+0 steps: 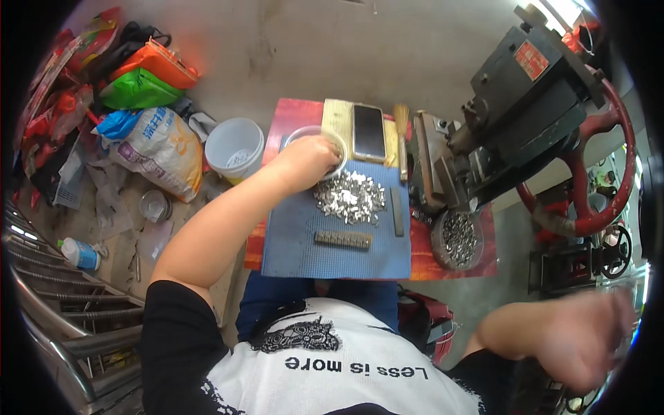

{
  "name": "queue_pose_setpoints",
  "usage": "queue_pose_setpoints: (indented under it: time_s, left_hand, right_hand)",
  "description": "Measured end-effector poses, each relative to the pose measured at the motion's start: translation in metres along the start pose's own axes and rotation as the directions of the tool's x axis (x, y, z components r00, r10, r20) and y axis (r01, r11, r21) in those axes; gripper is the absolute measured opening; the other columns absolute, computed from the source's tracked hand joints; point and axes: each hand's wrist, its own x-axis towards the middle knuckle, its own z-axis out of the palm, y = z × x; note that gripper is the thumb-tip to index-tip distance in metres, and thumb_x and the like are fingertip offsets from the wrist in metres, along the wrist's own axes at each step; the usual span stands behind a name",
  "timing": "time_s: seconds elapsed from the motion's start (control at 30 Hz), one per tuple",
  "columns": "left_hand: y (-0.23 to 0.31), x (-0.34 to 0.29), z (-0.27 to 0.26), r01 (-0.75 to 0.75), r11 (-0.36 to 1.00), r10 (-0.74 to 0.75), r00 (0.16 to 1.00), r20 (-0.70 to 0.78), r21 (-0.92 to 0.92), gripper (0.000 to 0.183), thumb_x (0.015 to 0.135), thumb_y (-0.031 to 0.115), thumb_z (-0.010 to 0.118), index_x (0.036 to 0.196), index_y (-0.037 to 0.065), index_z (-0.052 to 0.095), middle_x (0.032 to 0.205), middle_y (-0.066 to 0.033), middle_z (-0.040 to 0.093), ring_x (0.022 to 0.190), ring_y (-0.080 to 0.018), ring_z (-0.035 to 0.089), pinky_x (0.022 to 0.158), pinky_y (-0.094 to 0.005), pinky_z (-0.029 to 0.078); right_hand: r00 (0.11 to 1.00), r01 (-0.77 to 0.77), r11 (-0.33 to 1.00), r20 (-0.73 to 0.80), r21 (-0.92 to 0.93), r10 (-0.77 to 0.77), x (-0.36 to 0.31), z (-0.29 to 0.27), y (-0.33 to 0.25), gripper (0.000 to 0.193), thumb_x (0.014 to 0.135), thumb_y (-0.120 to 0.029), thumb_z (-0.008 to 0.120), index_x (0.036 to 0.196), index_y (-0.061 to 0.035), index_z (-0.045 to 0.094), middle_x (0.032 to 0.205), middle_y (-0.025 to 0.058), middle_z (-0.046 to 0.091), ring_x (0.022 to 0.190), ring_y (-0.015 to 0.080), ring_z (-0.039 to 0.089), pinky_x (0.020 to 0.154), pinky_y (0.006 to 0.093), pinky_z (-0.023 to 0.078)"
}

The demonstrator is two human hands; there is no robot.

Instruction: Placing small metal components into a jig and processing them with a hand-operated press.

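My left hand (311, 159) is over a round, pale plastic bowl (317, 130) at the far side of the work table, its fingers curled down inside the rim. What they grip cannot be made out. Just nearer than the bowl, a heap of small, shiny metal pieces (351, 197) lies on a blue ribbed mat (297, 235). In front of the heap sits a notched metal bar (343, 240), and a flat, dark strip (396, 211) lies to its right. Far out to the right, away from the table, my right hand (588, 339) is smeared by motion and its fingers cannot be read.
A dark press (529, 90) with a red handwheel (626, 131) stands right of the table. Below it, a clear tub (458, 240) holds metal pieces. A phone (369, 131) and a brush (402, 142) lie at the back. A white bucket (234, 142) and sacks (162, 145) stand left.
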Motion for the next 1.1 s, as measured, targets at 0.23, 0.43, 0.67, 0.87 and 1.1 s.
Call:
queue_pose_setpoints:
  time_s: [0.23, 0.43, 0.67, 0.87, 1.1]
  left_hand:
    - [-0.016, -0.021, -0.026, 0.127, 0.983, -0.144, 0.981, 0.132, 0.129, 0.014, 0.083, 0.011, 0.067, 0.091, 0.003, 0.076, 0.097, -0.0125, 0.072, 0.093, -0.0296, 0.067, 0.085, -0.0399, 0.054]
    - [0.003, -0.006, -0.034, 0.207, 0.905, -0.290, 0.940, 0.182, 0.370, 0.016, 0.080, 0.011, 0.068, 0.093, 0.008, 0.077, 0.110, -0.0097, 0.064, 0.109, -0.0276, 0.058, 0.094, -0.0412, 0.050]
    - [-0.005, -0.010, -0.022, 0.248, 0.939, -0.264, 0.964, 0.037, 0.240, 0.011, 0.076, 0.013, 0.073, 0.084, 0.007, 0.078, 0.102, -0.0072, 0.068, 0.105, -0.0260, 0.059, 0.093, -0.0411, 0.049]
    - [-0.010, -0.022, -0.016, 0.301, 0.919, -0.344, 0.927, -0.150, -0.253, 0.018, 0.079, 0.015, 0.077, 0.095, 0.007, 0.078, 0.106, -0.0085, 0.074, 0.106, -0.0286, 0.063, 0.096, -0.0395, 0.050]
    - [-0.009, -0.029, -0.022, 0.262, 0.937, -0.297, 0.945, -0.133, -0.233, 0.018, 0.081, 0.019, 0.075, 0.096, 0.008, 0.078, 0.108, -0.0064, 0.074, 0.119, -0.0308, 0.059, 0.105, -0.0440, 0.043]
  right_hand:
    - [0.330, -0.912, 0.391, 0.344, -0.123, 0.879, -0.209, 0.095, -0.012, 0.026, 0.099, -0.019, 0.058, 0.116, -0.0012, 0.050, 0.098, 0.0089, 0.057, 0.090, 0.0164, 0.057, 0.092, 0.0326, 0.050]
    - [0.285, -0.800, 0.545, 0.641, -0.251, 0.713, -0.232, 0.153, 0.006, 0.023, 0.093, -0.012, 0.064, 0.110, 0.0003, 0.057, 0.094, 0.0123, 0.057, 0.083, 0.0211, 0.059, 0.077, 0.0330, 0.048]
    - [0.091, -0.721, 0.584, 0.784, -0.374, 0.614, -0.260, 0.201, 0.034, 0.019, 0.094, -0.017, 0.062, 0.104, -0.0014, 0.063, 0.097, 0.0165, 0.061, 0.092, 0.0323, 0.062, 0.080, 0.0420, 0.051]
    - [-0.063, -0.522, 0.729, 0.873, -0.443, 0.484, -0.275, 0.229, 0.051, 0.026, 0.096, -0.028, 0.061, 0.096, -0.0023, 0.065, 0.094, 0.0185, 0.065, 0.097, 0.0387, 0.060, 0.084, 0.0465, 0.048]
    - [-0.135, -0.692, 0.627, 0.917, -0.358, 0.374, -0.279, 0.245, 0.055, 0.027, 0.095, -0.026, 0.062, 0.089, 0.0002, 0.065, 0.091, 0.0208, 0.066, 0.092, 0.0386, 0.063, 0.082, 0.0472, 0.049]
